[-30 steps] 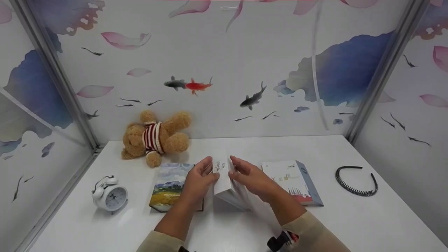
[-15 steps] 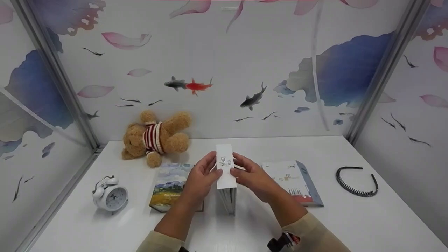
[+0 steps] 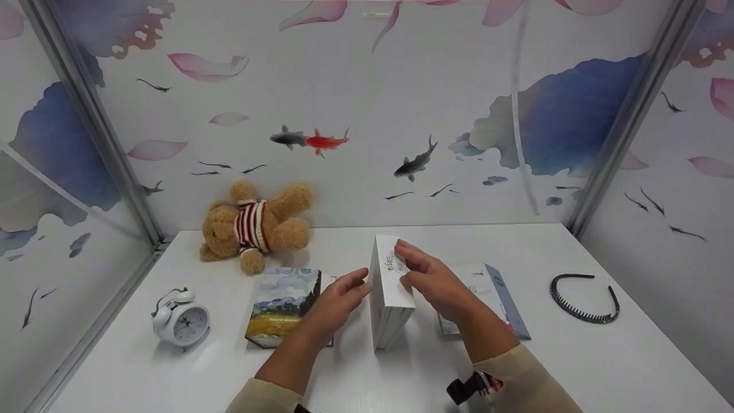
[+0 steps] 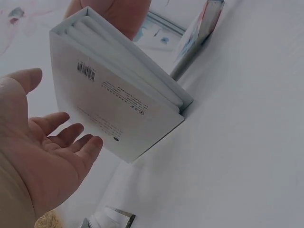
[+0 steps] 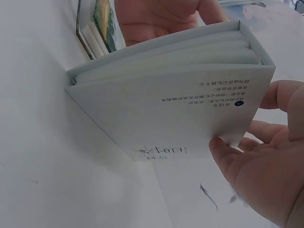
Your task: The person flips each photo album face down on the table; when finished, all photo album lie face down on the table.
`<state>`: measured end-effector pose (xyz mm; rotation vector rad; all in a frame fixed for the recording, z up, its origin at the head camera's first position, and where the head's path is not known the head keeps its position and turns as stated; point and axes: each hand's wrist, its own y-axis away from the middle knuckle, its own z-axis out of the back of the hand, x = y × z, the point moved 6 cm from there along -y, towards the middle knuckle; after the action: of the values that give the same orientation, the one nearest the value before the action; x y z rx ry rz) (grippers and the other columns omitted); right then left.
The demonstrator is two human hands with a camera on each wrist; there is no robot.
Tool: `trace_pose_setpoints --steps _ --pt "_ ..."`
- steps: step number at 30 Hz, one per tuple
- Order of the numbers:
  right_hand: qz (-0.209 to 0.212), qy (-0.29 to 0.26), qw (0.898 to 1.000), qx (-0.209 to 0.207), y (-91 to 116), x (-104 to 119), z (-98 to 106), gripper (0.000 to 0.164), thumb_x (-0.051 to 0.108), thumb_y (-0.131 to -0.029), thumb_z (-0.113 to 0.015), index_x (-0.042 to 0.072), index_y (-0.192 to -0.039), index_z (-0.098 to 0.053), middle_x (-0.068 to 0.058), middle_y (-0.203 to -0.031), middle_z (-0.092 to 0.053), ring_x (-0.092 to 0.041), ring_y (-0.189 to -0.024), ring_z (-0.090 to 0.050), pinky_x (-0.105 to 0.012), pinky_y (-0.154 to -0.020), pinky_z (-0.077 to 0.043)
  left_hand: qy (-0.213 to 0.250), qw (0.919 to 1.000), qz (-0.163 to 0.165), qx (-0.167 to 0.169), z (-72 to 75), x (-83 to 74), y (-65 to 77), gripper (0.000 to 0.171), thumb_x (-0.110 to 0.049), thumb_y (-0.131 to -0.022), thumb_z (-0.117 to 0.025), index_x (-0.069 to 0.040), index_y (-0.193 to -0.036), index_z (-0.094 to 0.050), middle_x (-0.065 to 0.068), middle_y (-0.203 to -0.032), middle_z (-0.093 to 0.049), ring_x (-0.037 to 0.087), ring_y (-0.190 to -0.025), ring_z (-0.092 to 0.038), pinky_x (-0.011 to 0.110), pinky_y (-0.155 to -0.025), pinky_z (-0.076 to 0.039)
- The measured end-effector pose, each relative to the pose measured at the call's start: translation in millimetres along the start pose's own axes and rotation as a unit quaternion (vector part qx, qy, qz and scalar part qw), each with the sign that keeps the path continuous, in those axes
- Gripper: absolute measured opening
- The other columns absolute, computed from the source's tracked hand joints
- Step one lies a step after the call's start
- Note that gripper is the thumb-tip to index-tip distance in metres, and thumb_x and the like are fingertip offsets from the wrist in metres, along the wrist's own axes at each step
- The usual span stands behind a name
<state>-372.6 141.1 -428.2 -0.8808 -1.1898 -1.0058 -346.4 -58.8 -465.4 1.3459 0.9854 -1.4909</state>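
A white photo album (image 3: 395, 289) stands on its page edges with its printed spine up, between the two hands. Its thick leaves show at the near end; small print and a barcode mark one cover of the album (image 4: 95, 95). My right hand (image 3: 438, 287) touches it at the spine and right cover with extended fingers. In the right wrist view a fingertip of that hand (image 5: 259, 166) rests against the cover. At the album's left my left hand (image 3: 338, 301) holds its fingers loosely spread beside the other cover; whether they touch it, I cannot tell.
A landscape-covered photo album (image 3: 281, 304) lies at left, partly behind the left forearm. Another white book (image 3: 499, 298) lies at right under the right arm. Around them are a white alarm clock (image 3: 182, 321), a teddy bear (image 3: 252, 226) and a black headband (image 3: 585, 298).
The white album has turned from a slant to upright, then shifted right with my right hand. My left hand has come away from its spine and sits slightly lower.
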Motion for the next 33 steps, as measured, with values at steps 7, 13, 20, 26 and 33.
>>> trace_pose_setpoints --steps 7,13,20,26,33 --pt "-0.001 0.029 0.999 -0.015 -2 -4 5 0.063 0.016 -0.106 -0.064 0.015 -0.166 -0.042 0.006 -0.180 -0.026 -0.029 -0.167 -0.023 -0.048 -0.130 -0.034 -0.062 0.9974 0.036 0.006 -1.9 15.4 -0.4 0.074 -0.046 -0.103 -0.069 -0.018 -0.166 -0.042 0.016 -0.175 -0.034 0.043 -0.164 -0.028 0.063 -0.130 -0.032" --pt "-0.019 0.065 0.997 -0.034 -4 -12 9 0.065 0.030 -0.107 -0.067 0.019 -0.166 -0.042 0.004 -0.180 -0.026 -0.034 -0.165 -0.027 -0.052 -0.127 -0.038 -0.071 0.9972 0.011 0.022 -4.8 16.6 -0.7 0.075 -0.042 -0.102 -0.072 -0.015 -0.166 -0.042 0.016 -0.177 -0.031 0.044 -0.165 -0.025 0.064 -0.130 -0.030" --pt "-0.058 0.093 0.993 -0.039 -7 -28 12 0.067 0.041 -0.105 -0.067 0.029 -0.166 -0.042 0.005 -0.180 -0.025 -0.034 -0.166 -0.026 -0.059 -0.130 -0.030 -0.127 0.9919 -0.008 0.011 -3.9 18.0 -2.0 0.075 -0.042 -0.098 -0.077 -0.014 -0.161 -0.049 0.015 -0.176 -0.034 0.044 -0.164 -0.029 0.063 -0.130 -0.031" --pt "-0.068 0.101 0.992 -0.039 -6 -32 15 0.064 0.041 -0.106 -0.067 0.031 -0.165 -0.044 0.002 -0.179 -0.029 -0.032 -0.168 -0.021 -0.062 -0.133 -0.020 -0.160 0.9871 0.002 0.013 -3.9 20.0 -1.2 0.076 -0.045 -0.096 -0.079 -0.018 -0.161 -0.051 0.009 -0.178 -0.031 0.041 -0.165 -0.026 0.063 -0.132 -0.028" --pt "-0.076 0.080 0.994 -0.025 -8 -42 19 0.060 0.034 -0.107 -0.066 0.031 -0.163 -0.047 0.002 -0.175 -0.037 -0.030 -0.167 -0.025 -0.061 -0.134 -0.017 -0.198 0.9800 0.018 0.014 -3.8 22.6 0.5 0.075 -0.043 -0.094 -0.081 -0.021 -0.160 -0.053 0.002 -0.178 -0.031 0.038 -0.167 -0.023 0.066 -0.132 -0.023"
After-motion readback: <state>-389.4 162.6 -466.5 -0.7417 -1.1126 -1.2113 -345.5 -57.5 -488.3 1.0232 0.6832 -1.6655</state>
